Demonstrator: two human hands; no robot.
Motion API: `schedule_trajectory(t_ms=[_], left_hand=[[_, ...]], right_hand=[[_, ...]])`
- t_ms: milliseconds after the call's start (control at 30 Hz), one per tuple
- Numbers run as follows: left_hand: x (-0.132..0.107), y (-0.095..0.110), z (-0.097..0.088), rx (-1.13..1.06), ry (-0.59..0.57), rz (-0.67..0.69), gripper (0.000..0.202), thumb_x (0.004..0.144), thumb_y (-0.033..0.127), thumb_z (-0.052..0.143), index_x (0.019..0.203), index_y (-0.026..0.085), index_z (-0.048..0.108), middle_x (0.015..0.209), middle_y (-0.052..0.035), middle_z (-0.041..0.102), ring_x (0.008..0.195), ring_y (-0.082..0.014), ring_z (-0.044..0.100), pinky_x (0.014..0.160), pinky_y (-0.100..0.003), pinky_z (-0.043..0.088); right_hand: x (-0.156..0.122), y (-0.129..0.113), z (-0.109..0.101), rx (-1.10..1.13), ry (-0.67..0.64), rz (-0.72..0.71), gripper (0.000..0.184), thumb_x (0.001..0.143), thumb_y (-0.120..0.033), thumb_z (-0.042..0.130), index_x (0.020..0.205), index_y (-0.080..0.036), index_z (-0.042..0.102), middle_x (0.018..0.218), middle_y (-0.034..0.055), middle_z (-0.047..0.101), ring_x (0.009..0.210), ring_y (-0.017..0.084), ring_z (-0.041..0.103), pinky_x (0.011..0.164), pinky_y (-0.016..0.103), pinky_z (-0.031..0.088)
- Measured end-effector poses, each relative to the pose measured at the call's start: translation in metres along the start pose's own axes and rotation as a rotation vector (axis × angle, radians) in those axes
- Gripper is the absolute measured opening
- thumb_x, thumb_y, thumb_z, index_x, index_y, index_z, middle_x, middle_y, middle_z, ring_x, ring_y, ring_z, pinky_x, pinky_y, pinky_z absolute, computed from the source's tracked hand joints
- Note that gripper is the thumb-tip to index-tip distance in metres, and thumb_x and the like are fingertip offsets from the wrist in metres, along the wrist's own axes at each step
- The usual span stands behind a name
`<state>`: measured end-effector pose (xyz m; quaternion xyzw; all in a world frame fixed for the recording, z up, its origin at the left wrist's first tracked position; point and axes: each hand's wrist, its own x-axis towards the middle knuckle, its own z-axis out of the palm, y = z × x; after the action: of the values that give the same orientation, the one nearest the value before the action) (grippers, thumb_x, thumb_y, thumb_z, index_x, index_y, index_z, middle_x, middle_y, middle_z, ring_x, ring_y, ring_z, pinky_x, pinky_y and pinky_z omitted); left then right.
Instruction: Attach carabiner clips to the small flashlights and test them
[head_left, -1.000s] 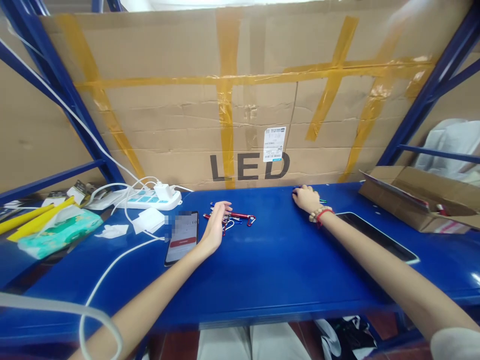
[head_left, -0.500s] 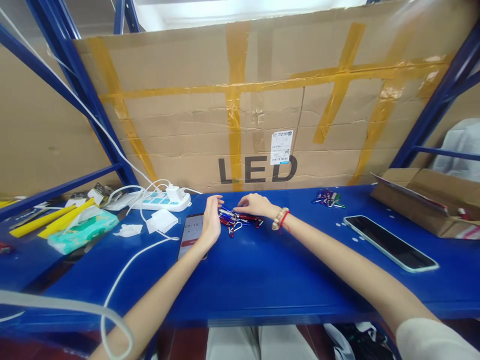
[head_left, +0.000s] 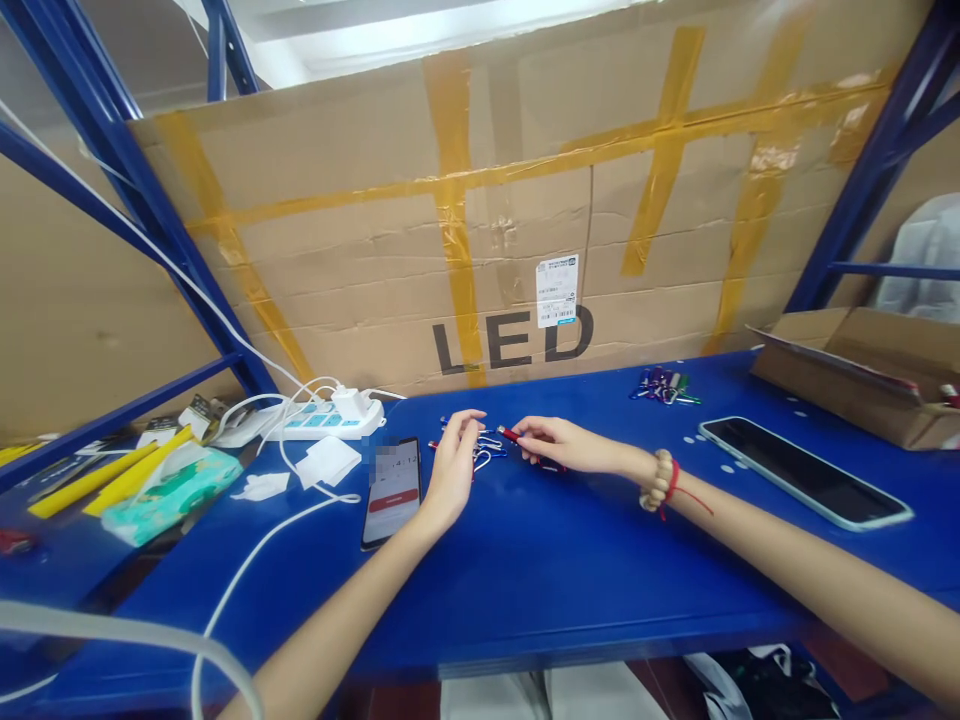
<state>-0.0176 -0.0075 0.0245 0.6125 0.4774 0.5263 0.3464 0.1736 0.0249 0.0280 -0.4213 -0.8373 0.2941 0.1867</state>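
My right hand (head_left: 562, 441) pinches a small red metal tube (head_left: 508, 433) with a silvery end, its tip pointing left toward the pile. Part of the tube is hidden by my fingers, and a dark red piece shows beneath the hand. To the left lies a small pile of coloured metal tubes with carabiner clips (head_left: 489, 446), partly covered by my left hand. That left hand (head_left: 454, 468) stands on edge beside the pile with its fingers stretched out and nothing visible in them. A phone (head_left: 394, 490) showing a timer lies just left of it.
Another group of clipped tubes (head_left: 664, 385) lies at the back right, near a dark-screened phone (head_left: 806, 472) and an open cardboard box (head_left: 847, 400). White cables, a power strip (head_left: 330, 420), tissues (head_left: 328, 462) and a green packet (head_left: 171, 492) occupy the left. A large carton (head_left: 360, 290) stands behind.
My right hand has drawn back from the pile and now holds a red tube. My left hand is nearer the pile, covering more of its left side. The camera view has tilted slightly.
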Motion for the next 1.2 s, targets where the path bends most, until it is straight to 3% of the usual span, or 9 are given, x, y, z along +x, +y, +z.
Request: schedule_trajectory(t_ms=[100, 200, 267, 367, 500, 667, 933, 1200], left_hand=[[-0.005, -0.003, 0.006, -0.051, -0.082, -0.021, 0.024, 0.087, 0.036, 0.043, 0.098, 0.023, 0.06, 0.101, -0.0049, 0.062, 0.104, -0.0208, 0.055, 0.089, -0.031, 0.04], [-0.004, -0.011, 0.01, -0.097, -0.113, -0.042, 0.024, 0.087, 0.035, 0.043, 0.098, 0.022, 0.06, 0.101, -0.0048, 0.062, 0.103, -0.0202, 0.055, 0.089, -0.03, 0.039], [-0.002, -0.017, 0.011, -0.142, -0.118, -0.071, 0.025, 0.086, 0.037, 0.043, 0.097, 0.021, 0.06, 0.098, -0.0047, 0.062, 0.098, -0.0199, 0.055, 0.085, -0.03, 0.04], [0.0, -0.021, 0.012, -0.251, -0.145, -0.113, 0.028, 0.086, 0.04, 0.043, 0.098, 0.02, 0.059, 0.096, -0.0051, 0.062, 0.093, -0.0199, 0.056, 0.08, -0.03, 0.041], [0.0, -0.017, 0.013, -0.363, -0.159, -0.185, 0.031, 0.085, 0.04, 0.042, 0.102, 0.018, 0.057, 0.094, -0.0062, 0.063, 0.09, -0.0194, 0.057, 0.076, -0.029, 0.041], [-0.002, -0.01, 0.014, -0.389, -0.155, -0.256, 0.032, 0.085, 0.04, 0.04, 0.1, 0.017, 0.057, 0.092, -0.0067, 0.065, 0.089, -0.0196, 0.057, 0.075, -0.029, 0.041], [-0.002, -0.011, 0.013, -0.404, -0.192, -0.205, 0.033, 0.085, 0.041, 0.04, 0.098, 0.017, 0.058, 0.092, -0.007, 0.064, 0.09, -0.0207, 0.058, 0.072, -0.029, 0.041], [-0.004, -0.013, 0.012, -0.362, -0.236, -0.128, 0.037, 0.089, 0.041, 0.032, 0.098, 0.017, 0.059, 0.094, -0.0069, 0.064, 0.092, -0.0207, 0.057, 0.077, -0.03, 0.041]], right_hand=[[-0.015, -0.004, 0.008, 0.141, 0.017, -0.119, 0.042, 0.096, -0.039, 0.029, 0.119, -0.011, 0.051, 0.09, 0.0071, 0.065, 0.067, 0.012, 0.058, 0.063, 0.025, 0.047], [-0.022, -0.007, 0.015, 0.137, 0.028, -0.208, 0.039, 0.096, -0.038, 0.03, 0.119, -0.015, 0.053, 0.11, 0.0085, 0.062, 0.095, 0.017, 0.058, 0.084, 0.03, 0.045], [-0.023, -0.008, 0.019, 0.112, 0.013, -0.27, 0.036, 0.097, -0.035, 0.032, 0.119, -0.017, 0.052, 0.114, 0.0079, 0.061, 0.1, 0.017, 0.057, 0.088, 0.031, 0.043], [-0.025, -0.01, 0.022, 0.07, -0.009, -0.331, 0.034, 0.098, -0.032, 0.03, 0.121, -0.017, 0.05, 0.108, 0.0075, 0.062, 0.091, 0.016, 0.059, 0.083, 0.03, 0.044], [-0.028, -0.011, 0.02, 0.032, -0.061, -0.306, 0.032, 0.096, -0.031, 0.035, 0.122, -0.017, 0.047, 0.091, 0.0043, 0.064, 0.069, 0.013, 0.058, 0.066, 0.024, 0.043], [-0.031, -0.014, 0.016, -0.035, -0.085, -0.287, 0.03, 0.097, -0.029, 0.034, 0.119, -0.016, 0.049, 0.089, 0.0049, 0.064, 0.066, 0.013, 0.057, 0.063, 0.024, 0.041], [-0.032, -0.015, 0.015, -0.124, -0.086, -0.298, 0.03, 0.096, -0.028, 0.035, 0.118, -0.016, 0.051, 0.089, 0.0057, 0.066, 0.071, 0.016, 0.06, 0.066, 0.025, 0.041], [-0.031, -0.013, 0.015, -0.153, -0.076, -0.277, 0.029, 0.094, -0.033, 0.041, 0.114, -0.016, 0.054, 0.076, 0.0027, 0.064, 0.06, 0.013, 0.056, 0.058, 0.022, 0.038]])
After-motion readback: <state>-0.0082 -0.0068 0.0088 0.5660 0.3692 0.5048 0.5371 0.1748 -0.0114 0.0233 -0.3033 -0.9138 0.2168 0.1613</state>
